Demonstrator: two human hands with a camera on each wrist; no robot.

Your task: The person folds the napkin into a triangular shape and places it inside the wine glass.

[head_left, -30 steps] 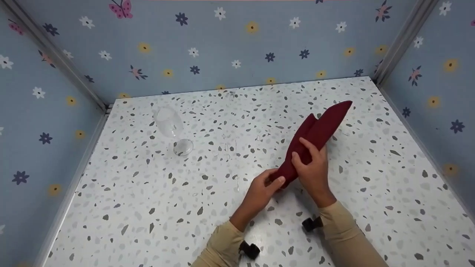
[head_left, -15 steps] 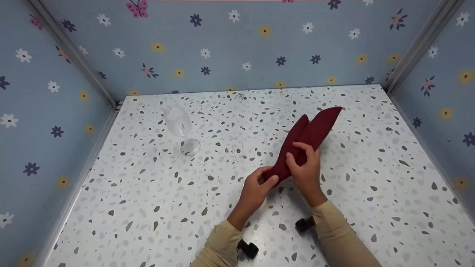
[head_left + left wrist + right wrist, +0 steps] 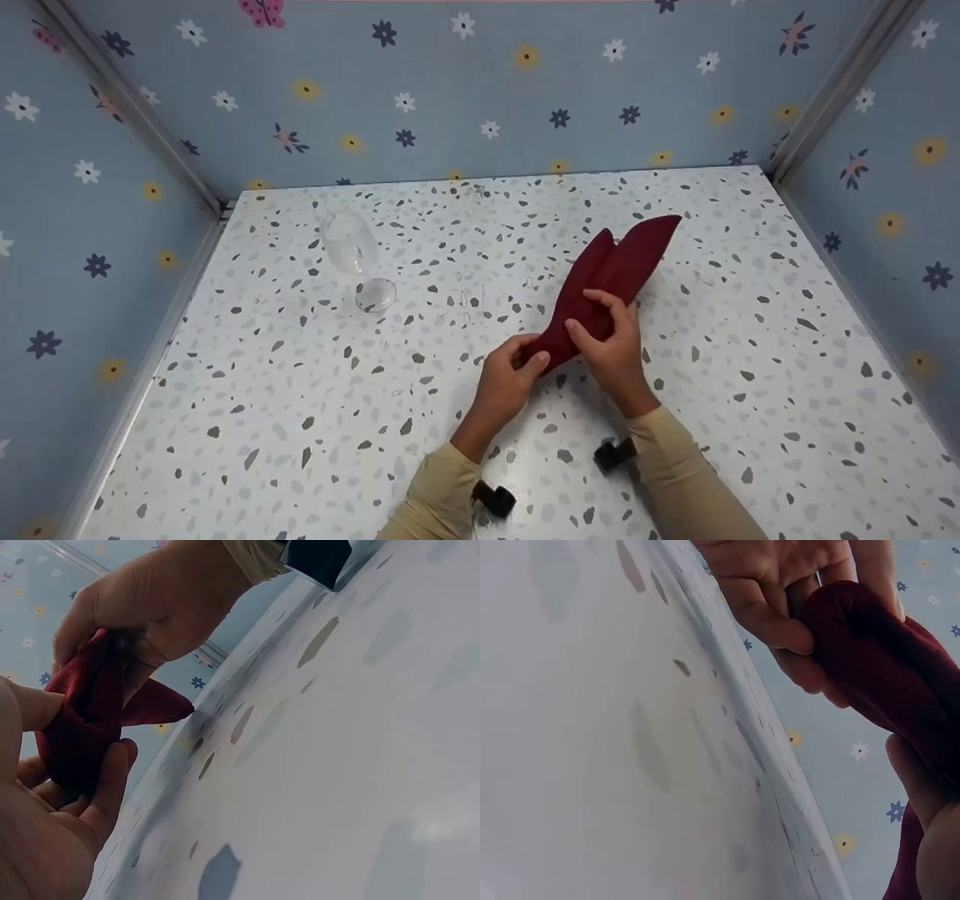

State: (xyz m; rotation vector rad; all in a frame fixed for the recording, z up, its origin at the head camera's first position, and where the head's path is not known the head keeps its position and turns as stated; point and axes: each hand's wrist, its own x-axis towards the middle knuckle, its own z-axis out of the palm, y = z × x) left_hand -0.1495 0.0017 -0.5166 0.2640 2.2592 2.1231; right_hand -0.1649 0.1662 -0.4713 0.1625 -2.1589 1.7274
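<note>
A dark red folded cloth napkin point(image 3: 611, 262) is held above the speckled table, its two pointed ends fanning toward the far right. My left hand point(image 3: 504, 384) pinches its narrow bunched end between thumb and fingers. Higher up, my right hand point(image 3: 616, 351) grips the middle of the folds, thumb and index finger on the near face and the other fingers hidden behind. In the left wrist view the bunched end of the napkin point(image 3: 82, 716) sits in the left fingers. The right wrist view shows the rolled end of the napkin point(image 3: 877, 652) between both hands.
A clear stemmed glass point(image 3: 350, 244) stands at the left back of the speckled table point(image 3: 300, 465), its round foot toward me. Blue flowered panels point(image 3: 450, 90) border the back and both sides. A small black wrist camera point(image 3: 495, 500) hangs under each sleeve.
Both hands and the napkin have moved somewhat left and toward me, while the view also shifted slightly. Both hands keep their hold. The glass stands as before.
</note>
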